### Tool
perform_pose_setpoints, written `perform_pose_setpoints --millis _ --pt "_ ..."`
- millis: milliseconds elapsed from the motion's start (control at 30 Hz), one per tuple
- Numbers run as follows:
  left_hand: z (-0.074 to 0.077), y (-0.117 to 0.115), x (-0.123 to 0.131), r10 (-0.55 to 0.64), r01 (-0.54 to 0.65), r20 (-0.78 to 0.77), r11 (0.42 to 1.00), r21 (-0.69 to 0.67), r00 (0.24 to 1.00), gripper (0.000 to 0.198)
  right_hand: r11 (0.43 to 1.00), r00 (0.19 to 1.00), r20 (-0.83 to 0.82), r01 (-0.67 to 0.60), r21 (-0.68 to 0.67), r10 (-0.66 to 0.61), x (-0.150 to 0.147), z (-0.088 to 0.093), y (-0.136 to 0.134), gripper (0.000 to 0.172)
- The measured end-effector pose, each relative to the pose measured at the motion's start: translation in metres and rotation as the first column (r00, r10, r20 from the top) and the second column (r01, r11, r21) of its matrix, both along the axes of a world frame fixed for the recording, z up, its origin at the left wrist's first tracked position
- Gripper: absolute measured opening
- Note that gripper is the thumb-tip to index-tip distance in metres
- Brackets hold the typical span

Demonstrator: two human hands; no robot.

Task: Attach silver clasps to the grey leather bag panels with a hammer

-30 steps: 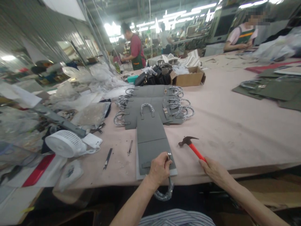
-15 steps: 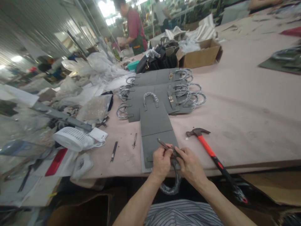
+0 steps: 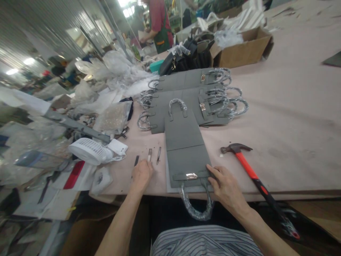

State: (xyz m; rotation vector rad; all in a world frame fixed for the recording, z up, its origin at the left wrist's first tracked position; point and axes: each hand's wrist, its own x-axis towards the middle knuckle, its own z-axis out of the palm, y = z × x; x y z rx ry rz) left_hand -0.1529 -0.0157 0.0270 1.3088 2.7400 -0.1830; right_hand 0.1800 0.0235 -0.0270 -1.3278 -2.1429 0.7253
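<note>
A grey bag panel (image 3: 186, 156) lies lengthwise in front of me, a gold metal clasp (image 3: 191, 176) at its near end. Its plastic-wrapped handle (image 3: 197, 213) hangs over the table's front edge. My right hand (image 3: 226, 188) rests at the panel's right edge, fingers apart and touching it near the clasp. To the left, my left hand (image 3: 142, 174) is low over the tabletop with its fingers closed. From it sticks a small flat tool with a pale metal end (image 3: 150, 154); its exact kind is hidden. Beside it lie a dark blade-like tool (image 3: 136, 160) and a thin metal punch-like rod (image 3: 159, 155).
A claw hammer (image 3: 250, 170) with a red and black handle lies on the right. Behind the panel are stacked grey bag pieces (image 3: 186, 96), black bags (image 3: 186, 58) and a cardboard box (image 3: 239, 49). A white fan (image 3: 87, 151) stands left. A person (image 3: 160, 25) works further back.
My left hand has moved from the clasp area to the left, carrying a tool. My right hand has opened onto the panel's edge, uncovering the gold clasp. The camera view has shifted.
</note>
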Motion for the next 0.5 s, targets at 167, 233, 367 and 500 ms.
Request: perform_pose_setpoints --millis 167,233,367,500 --pt "0.002 0.0 0.024 -0.179 0.171 0.015 0.958 0.231 0.984 0.023 0.997 0.999 0.038 -0.005 0.075 0.002 0.0 -0.004 0.003 0.038" --pt "0.007 -0.001 0.044 -0.377 0.312 0.118 0.876 0.368 0.919 0.017 0.988 0.993 0.116 -0.024 0.149 0.007 -0.002 0.005 0.004 0.036" --pt "0.013 -0.006 0.087 -0.711 0.624 0.208 0.694 0.358 0.672 0.006 0.949 0.932 0.326 -0.236 0.209 0.16 -0.008 0.032 0.012 0.029" --pt "0.014 -0.006 0.106 -0.776 0.756 0.201 0.629 0.182 0.598 0.009 0.859 0.802 0.455 -0.493 0.14 0.386 -0.011 0.046 0.031 0.024"
